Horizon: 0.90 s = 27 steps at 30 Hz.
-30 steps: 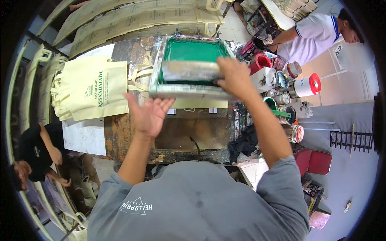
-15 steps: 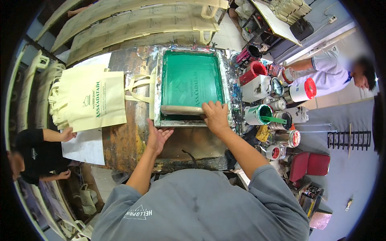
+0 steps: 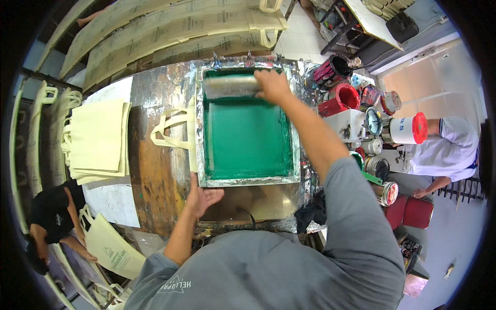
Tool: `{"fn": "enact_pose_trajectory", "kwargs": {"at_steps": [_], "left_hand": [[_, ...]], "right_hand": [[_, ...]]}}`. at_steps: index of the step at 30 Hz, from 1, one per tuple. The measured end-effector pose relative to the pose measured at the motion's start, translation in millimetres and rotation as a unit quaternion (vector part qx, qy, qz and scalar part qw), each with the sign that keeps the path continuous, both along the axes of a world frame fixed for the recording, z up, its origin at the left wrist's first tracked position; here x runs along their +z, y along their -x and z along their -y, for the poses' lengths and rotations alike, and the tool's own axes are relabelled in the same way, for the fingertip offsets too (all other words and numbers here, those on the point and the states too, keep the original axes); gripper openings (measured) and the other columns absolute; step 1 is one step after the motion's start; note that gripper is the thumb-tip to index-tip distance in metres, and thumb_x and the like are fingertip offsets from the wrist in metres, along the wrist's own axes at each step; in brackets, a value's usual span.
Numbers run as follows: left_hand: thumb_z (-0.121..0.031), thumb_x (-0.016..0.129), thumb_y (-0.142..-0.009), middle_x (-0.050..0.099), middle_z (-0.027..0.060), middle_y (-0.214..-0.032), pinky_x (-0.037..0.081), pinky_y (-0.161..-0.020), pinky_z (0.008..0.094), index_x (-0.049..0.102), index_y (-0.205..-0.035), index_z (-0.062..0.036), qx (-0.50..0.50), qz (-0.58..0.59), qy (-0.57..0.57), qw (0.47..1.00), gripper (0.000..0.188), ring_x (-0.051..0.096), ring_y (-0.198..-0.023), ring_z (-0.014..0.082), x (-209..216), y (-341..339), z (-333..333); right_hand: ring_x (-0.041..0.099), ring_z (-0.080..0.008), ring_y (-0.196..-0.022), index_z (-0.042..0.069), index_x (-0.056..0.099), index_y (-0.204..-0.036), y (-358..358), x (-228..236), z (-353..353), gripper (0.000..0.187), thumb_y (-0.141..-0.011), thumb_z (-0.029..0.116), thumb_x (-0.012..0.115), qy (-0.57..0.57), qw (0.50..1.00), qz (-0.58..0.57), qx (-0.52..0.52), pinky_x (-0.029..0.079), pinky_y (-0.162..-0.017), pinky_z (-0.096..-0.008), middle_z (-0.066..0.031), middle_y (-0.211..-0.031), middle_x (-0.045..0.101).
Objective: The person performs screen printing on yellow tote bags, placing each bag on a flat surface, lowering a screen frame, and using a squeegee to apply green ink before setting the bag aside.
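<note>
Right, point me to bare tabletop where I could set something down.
Bare: the stained tabletop between the bag stack and screen frame, below the pale handles. Crowded: the right side, with paint cans.

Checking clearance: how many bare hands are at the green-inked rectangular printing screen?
2: the right hand gripping the long grey squeegee at the far end of the screen; the left hand beside its near-left corner. No others show.
</note>
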<state>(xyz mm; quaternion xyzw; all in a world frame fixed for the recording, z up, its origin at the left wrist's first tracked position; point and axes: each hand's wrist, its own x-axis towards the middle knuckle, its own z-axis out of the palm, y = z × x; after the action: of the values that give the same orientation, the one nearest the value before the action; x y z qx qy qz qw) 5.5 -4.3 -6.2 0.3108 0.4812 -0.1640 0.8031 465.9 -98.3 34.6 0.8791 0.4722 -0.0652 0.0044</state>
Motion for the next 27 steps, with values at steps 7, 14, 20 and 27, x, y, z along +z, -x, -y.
{"fn": "enact_pose_trajectory", "kwargs": {"at_steps": [7,14,20,27], "left_hand": [[-0.051,0.078,-0.092,0.065,0.0213,-0.123,0.044,-0.097,0.0487,0.068,-0.127,-0.0005,-0.160,0.248,-0.785,0.544,0.063,0.059,-0.114,0.0385,83.4,-195.5,-71.1],[-0.065,0.070,-0.091,0.066,0.0093,-0.091,0.049,-0.075,0.0452,0.065,-0.092,-0.0088,-0.262,0.167,-0.890,0.334,0.056,0.064,-0.086,0.0317,4.0,-317.1,-102.0],[-0.065,0.073,-0.086,0.059,0.0046,-0.077,0.047,-0.066,0.0414,0.060,-0.077,-0.0130,-0.240,0.193,-0.903,0.301,0.054,0.060,-0.073,0.0269,-9.5,-257.4,-67.0],[-0.064,0.076,-0.082,0.055,0.0048,-0.077,0.045,-0.064,0.0396,0.059,-0.078,-0.0137,-0.261,0.202,-0.883,0.334,0.054,0.057,-0.070,0.0263,2.1,-145.1,2.4]], "right_hand": [[0.065,-0.0290,-0.114,0.017,0.060,-0.123,-13.6,-6.2,-4.0,0.057,-0.076,0.027,0.090,-0.082,0.989,0.122,0.010,0.050,-0.087,-0.0502,-0.0043,-0.115,0.068],[0.065,-0.0277,-0.109,0.018,0.060,-0.125,12.0,-17.2,1.8,0.055,-0.077,0.022,0.087,-0.069,0.992,0.105,0.009,0.048,-0.086,-0.0472,-0.0021,-0.114,0.068],[0.064,-0.0277,-0.102,0.019,0.062,-0.122,75.3,-23.7,47.2,0.040,-0.085,0.017,0.077,-0.096,0.990,0.101,0.014,0.046,-0.082,-0.0462,-0.0035,-0.110,0.067],[0.063,-0.0282,-0.096,0.018,0.064,-0.114,186.8,-15.1,115.8,0.025,-0.089,0.012,0.066,-0.095,0.993,0.064,0.011,0.043,-0.080,-0.0460,-0.0048,-0.103,0.065]]}}
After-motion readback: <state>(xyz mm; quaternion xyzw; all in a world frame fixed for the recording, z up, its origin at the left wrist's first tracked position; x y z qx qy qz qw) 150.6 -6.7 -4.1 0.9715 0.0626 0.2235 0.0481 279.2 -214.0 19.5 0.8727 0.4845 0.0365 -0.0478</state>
